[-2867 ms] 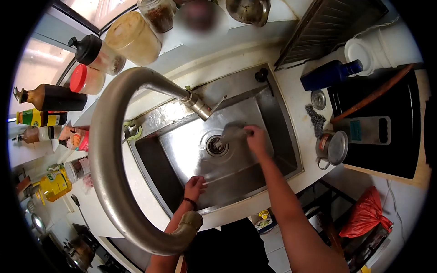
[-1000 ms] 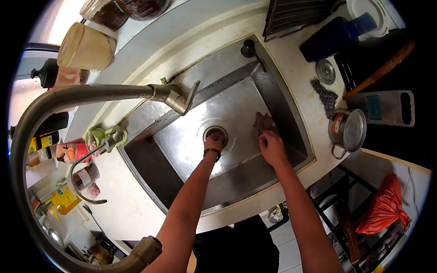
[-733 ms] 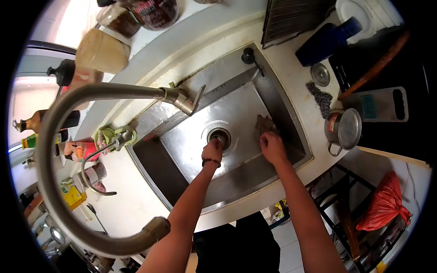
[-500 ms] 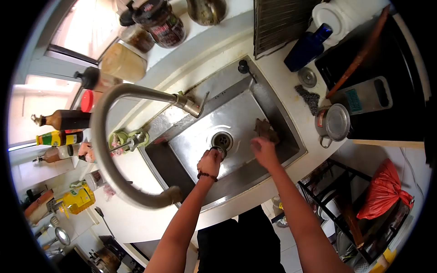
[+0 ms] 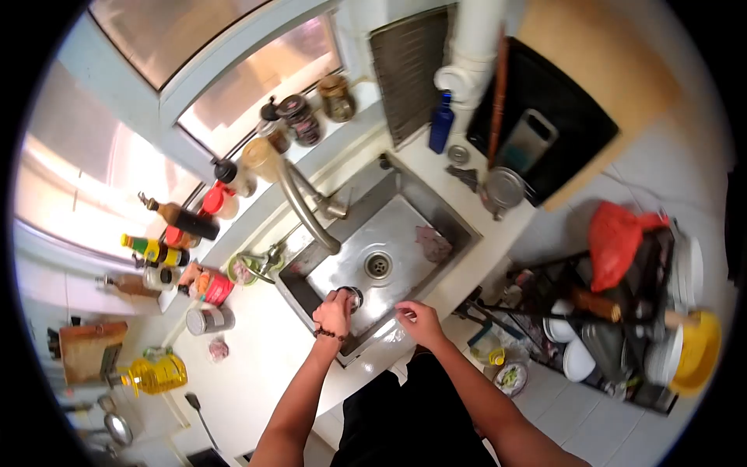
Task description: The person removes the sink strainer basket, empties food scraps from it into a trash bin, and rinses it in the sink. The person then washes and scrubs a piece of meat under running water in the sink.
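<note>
Daylight enters through windows (image 5: 253,101) on the far left of a kitchen, where a pale counter (image 5: 249,342) surrounds a steel sink (image 5: 401,222). From the head view, the left hand (image 5: 334,313), with a beaded bracelet (image 5: 330,335) at its wrist, is over the near-left part of the sink. Its fingers are closed around a small round metal strainer (image 5: 354,298), whose dark rim shows on the right side of the hand. The right hand (image 5: 421,323) is at the sink's near edge, apart from the left, its fingers loosely bent; whether anything small is pinched between them cannot be told.

Farther in, the drain (image 5: 378,266) lies uncovered in the sink floor, and a crumpled cloth (image 5: 433,244) lies to its right, near the right wall. An arched faucet (image 5: 298,204) stands on the far left side.

On the counter right of the sink are a blue bottle (image 5: 441,124), a round metal lid (image 5: 457,155), a dark scouring pad (image 5: 462,177) and a small pot (image 5: 504,189). Farther right, a red bag (image 5: 615,241) rests on a dark rack (image 5: 545,300). On the left stands a yellow oil bottle (image 5: 159,375).
</note>
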The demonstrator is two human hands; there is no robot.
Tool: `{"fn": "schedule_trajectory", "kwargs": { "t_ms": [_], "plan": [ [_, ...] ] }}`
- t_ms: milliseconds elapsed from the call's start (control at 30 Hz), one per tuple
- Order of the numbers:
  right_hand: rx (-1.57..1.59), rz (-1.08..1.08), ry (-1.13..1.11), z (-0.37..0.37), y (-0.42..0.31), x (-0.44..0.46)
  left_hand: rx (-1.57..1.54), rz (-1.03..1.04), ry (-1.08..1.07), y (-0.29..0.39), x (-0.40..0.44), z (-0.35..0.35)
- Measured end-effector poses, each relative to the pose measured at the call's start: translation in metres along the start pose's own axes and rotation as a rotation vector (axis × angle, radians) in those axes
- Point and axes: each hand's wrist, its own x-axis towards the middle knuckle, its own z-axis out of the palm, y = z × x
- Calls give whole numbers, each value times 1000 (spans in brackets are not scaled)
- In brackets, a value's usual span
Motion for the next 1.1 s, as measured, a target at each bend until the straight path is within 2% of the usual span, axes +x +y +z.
{"fn": "schedule_trajectory", "kwargs": {
  "t_ms": [67,133,267,400,467,600,800,867,967,1100],
  "plan": [
    [9,26,81,-5,-11,-40,-7,121,20,17,-16,-16],
    [167,67,166,-10,-14,-84,-32,282,44,45,-35,-33],
    [282,152,362,-29,-13,-193,-129,500,-72,115,-83,-43],
    [493,178,582,-54,11,-287,-297,759,-175,196,-136,-14],
    [733,310,718,-64,18,-338,-334,855,-270,231,-172,13],
    [778,285,959,-80,64,-436,-332,1026,-496,308,-254,58],
    [850,314,1224,-128,148,-563,-401,1042,-753,396,-371,178],
    [812,398,1293,-152,182,-601,-480,1057,-730,414,-404,238],
    [762,394,1331,-167,299,-632,-513,1101,-691,420,-434,357],
    [748,570,1233,-211,375,-648,-468,1137,-739,432,-448,468]
  ]
}}
